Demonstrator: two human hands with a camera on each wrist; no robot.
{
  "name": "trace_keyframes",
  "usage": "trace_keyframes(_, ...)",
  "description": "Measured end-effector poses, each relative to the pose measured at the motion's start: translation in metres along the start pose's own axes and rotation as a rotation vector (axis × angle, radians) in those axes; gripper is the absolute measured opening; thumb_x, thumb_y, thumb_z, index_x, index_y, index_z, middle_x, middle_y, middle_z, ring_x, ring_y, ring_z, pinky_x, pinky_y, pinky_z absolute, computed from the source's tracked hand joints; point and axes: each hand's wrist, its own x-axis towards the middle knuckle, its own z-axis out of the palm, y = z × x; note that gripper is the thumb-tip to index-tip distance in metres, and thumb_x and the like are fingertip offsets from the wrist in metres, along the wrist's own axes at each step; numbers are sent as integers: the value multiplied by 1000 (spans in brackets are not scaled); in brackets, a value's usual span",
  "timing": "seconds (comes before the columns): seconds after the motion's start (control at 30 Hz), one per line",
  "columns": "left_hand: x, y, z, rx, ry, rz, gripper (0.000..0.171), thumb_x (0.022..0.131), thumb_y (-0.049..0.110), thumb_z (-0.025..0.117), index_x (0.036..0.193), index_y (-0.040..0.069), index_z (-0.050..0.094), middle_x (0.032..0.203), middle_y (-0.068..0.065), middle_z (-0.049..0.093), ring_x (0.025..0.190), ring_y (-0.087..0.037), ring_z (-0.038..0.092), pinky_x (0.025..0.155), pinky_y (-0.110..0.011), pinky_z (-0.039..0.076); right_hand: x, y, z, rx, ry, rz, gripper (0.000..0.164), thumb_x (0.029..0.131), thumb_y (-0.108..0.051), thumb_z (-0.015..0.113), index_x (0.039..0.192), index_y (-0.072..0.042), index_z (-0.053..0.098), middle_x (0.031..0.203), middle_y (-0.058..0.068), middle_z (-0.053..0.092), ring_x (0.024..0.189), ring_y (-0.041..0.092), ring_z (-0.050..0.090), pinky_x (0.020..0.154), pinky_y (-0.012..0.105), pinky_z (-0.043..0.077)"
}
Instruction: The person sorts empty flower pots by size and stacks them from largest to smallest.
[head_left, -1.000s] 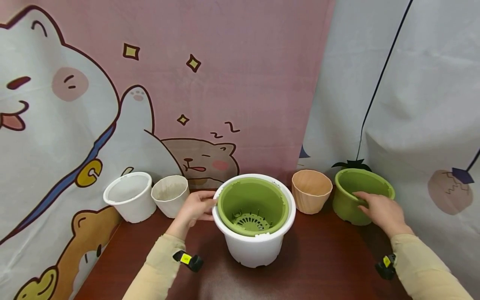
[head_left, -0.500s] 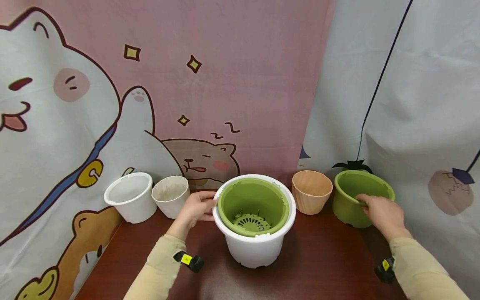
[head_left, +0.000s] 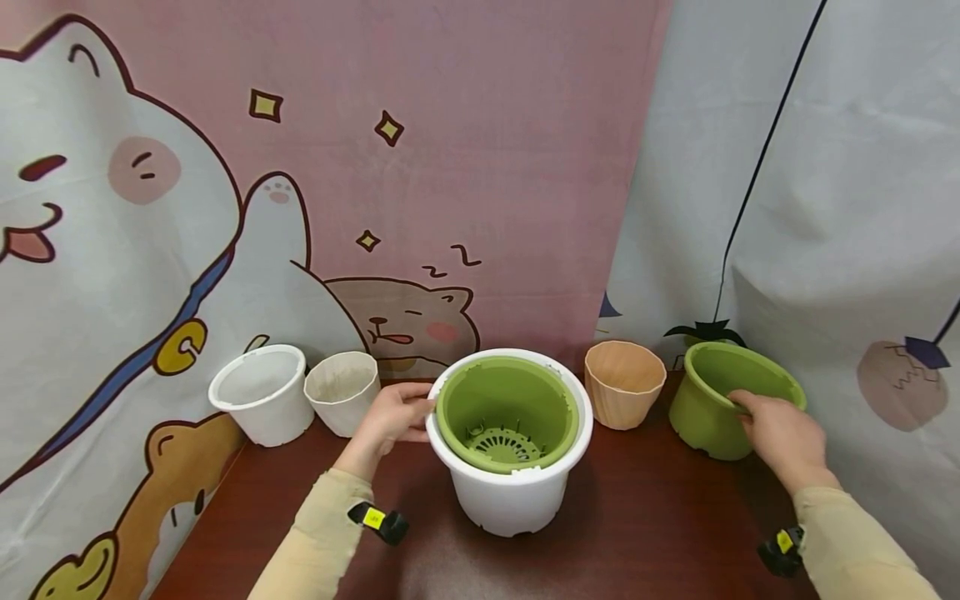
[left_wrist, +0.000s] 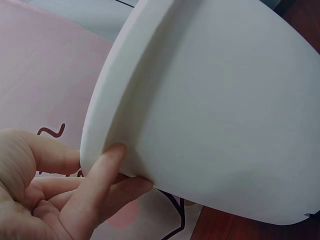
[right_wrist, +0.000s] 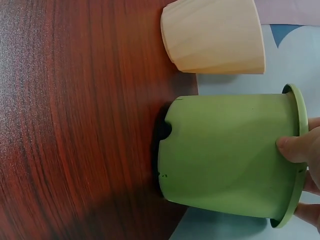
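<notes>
My left hand (head_left: 390, 421) holds the left side of the rim of a large white flower pot (head_left: 506, 504), in the middle of the table. Fingertips (left_wrist: 117, 152) press under the rim in the left wrist view. Inside the white pot sits a green flower pot (head_left: 502, 400) with a slotted bottom. Off to the right, my right hand (head_left: 783, 433) pinches the near rim of a second green flower pot (head_left: 705, 417). Its thumb (right_wrist: 290, 145) lies on the outer wall and the other fingers go over the rim. This pot leans a little; whether its base touches the table cannot be told.
A peach flower pot (head_left: 622, 387) stands between the white pot and the right green one. At the back left are a white flower pot (head_left: 266, 417) and a small off-white faceted pot (head_left: 345, 408). A printed cloth (head_left: 495, 167) hangs behind the dark wooden table (head_left: 637, 533).
My right hand and the green pot it pinches have shifted a little to the right, and the pot leans slightly that way. My left hand and the white pot have stayed put.
</notes>
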Motion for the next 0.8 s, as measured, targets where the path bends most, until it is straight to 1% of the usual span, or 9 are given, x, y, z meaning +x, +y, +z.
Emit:
trace_keyframes(0.17, 0, 0, 0, -6, -2, 3, 35, 94, -2, 58, 129, -9, 59, 105, -23, 69, 78, -25, 70, 61, -39, 62, -3, 1, -6, -6, 5, 31, 32, 87, -6, 69, 118, -9, 63, 92, 28, 66, 64, 40, 61, 35, 41, 39)
trace_keyframes(0.27, 0, 0, 0, -7, -4, 2, 35, 95, -3, 58, 129, -9, 59, 105, -23, 69, 77, -24, 70, 61, -39, 62, -5, 1, -11, -4, -16, 47, 33, 87, -7, 69, 119, -8, 63, 94, 29, 66, 67, 41, 61, 36, 41, 39)
trace_keyframes(0.4, 0, 0, -1, -10, -5, 2, 35, 95, -2, 58, 129, -9, 59, 106, -23, 68, 77, -24, 71, 61, -39, 62, -6, 0, -18, -2, -50, 56, 34, 88, -8, 69, 120, -8, 62, 96, 29, 66, 67, 40, 61, 37, 41, 40)
trace_keyframes(0.57, -1, 2, -1, -7, -11, 3, 36, 95, -1, 59, 130, -9, 59, 108, -24, 68, 78, -24, 71, 61, -39, 62, -8, 0, -30, 9, -45, 55, 33, 87, -6, 68, 119, -6, 61, 96, 29, 66, 69, 41, 61, 39, 41, 41)
trace_keyframes(0.8, -1, 1, -1, -7, -13, 1, 36, 94, -2, 58, 129, -8, 59, 107, -24, 68, 78, -24, 71, 61, -39, 62, -12, -4, -48, 19, -52, 64, 34, 88, -5, 65, 122, -8, 60, 104, 31, 65, 77, 48, 61, 40, 44, 41)
